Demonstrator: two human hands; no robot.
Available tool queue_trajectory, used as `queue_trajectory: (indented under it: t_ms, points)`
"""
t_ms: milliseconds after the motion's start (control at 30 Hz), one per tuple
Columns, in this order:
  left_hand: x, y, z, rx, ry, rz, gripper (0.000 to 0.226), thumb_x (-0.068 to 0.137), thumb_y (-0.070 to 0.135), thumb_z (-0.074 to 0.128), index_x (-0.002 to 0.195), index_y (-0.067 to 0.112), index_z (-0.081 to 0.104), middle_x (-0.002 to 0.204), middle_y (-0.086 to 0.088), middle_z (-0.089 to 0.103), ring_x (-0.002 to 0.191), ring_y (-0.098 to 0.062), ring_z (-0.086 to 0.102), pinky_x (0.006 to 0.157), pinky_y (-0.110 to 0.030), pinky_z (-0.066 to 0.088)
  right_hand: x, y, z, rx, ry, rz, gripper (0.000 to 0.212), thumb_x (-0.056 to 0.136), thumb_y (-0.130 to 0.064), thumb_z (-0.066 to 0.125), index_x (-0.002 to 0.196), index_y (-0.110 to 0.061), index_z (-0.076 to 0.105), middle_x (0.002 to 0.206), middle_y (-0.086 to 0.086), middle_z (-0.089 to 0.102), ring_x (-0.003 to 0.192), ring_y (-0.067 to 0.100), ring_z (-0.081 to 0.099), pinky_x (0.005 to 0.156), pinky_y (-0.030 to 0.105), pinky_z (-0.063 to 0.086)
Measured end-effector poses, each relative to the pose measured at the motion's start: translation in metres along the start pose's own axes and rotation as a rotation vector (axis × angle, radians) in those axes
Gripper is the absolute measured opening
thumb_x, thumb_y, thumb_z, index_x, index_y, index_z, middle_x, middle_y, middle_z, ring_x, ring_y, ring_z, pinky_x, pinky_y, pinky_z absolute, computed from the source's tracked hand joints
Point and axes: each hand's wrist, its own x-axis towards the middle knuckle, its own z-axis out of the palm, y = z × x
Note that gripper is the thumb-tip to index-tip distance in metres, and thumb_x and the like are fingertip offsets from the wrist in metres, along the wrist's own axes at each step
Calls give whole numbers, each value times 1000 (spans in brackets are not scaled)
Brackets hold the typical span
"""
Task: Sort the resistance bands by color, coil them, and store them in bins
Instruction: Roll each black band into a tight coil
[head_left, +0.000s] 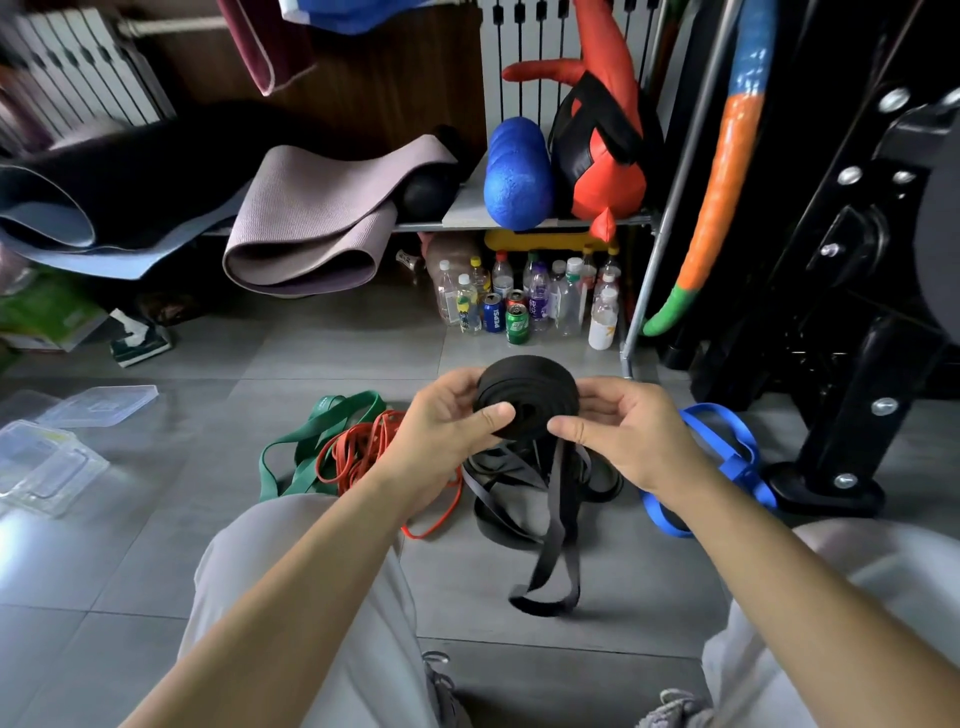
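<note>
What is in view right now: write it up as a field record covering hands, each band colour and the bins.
left hand: pinches the black coil at its left edge
right hand: pinches the coil at its right edge
black coil: held above the floor, partly wound; loose tail hangs down
green band: loose on the floor, left of the hands
orange band: loose pile overlapping the green band
blue band: loose on the floor, right
bins: clear plastic, floor far left, no band visible inside
</note>
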Motion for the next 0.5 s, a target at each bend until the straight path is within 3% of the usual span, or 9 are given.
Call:
queue_trajectory:
  t_ms: [67, 133, 167, 233, 333, 500]
  points:
    - [1, 2, 0, 441, 45, 42, 36, 81, 9, 70, 114, 17, 56, 113, -1, 64, 111, -21, 60, 91, -35, 51, 1, 0, -1, -88, 3, 4, 35, 71, -7, 78, 88, -34, 66, 81, -14, 73, 81, 4, 69, 77, 16, 53]
    - [1, 7, 0, 919, 7, 164, 59, 79, 25, 73, 132, 24, 46, 128, 5, 52, 120, -11, 47, 98, -26, 39, 1, 2, -2, -250, -20, 9, 32, 72, -11, 79, 95, -31, 69, 85, -18, 70, 83, 2, 68, 80, 17, 53]
    - [2, 10, 2, 1064, -41, 233, 65, 78, 32, 73, 136, 27, 42, 130, 7, 51, 118, -9, 45, 96, -23, 35, 1, 3, 0, -339, -34, 6, 31, 73, -14, 79, 99, -27, 70, 86, -19, 68, 84, 2, 67, 81, 19, 52]
    - [5, 17, 7, 1215, -140, 284, 55, 81, 34, 68, 132, 28, 48, 123, 6, 59, 109, -12, 52, 87, -24, 39, 0, 3, 3, -463, -45, -11, 30, 73, -19, 79, 102, -24, 71, 85, -17, 68, 85, 5, 66, 79, 22, 51]
    - [11, 28, 9, 1281, -154, 214, 33, 83, 27, 66, 115, 24, 60, 105, 5, 66, 96, -17, 60, 77, -27, 44, 1, 1, 4, -383, -67, -46, 31, 72, -16, 79, 93, -36, 68, 86, -21, 69, 86, 0, 65, 80, 15, 49]
    - [12, 33, -6, 833, -19, 124, 25, 77, 13, 74, 97, 25, 67, 95, 8, 70, 92, -9, 66, 85, -29, 53, 4, 0, -3, -160, -120, 13, 42, 73, -3, 76, 108, -23, 65, 101, -6, 70, 93, -3, 65, 87, 11, 47]
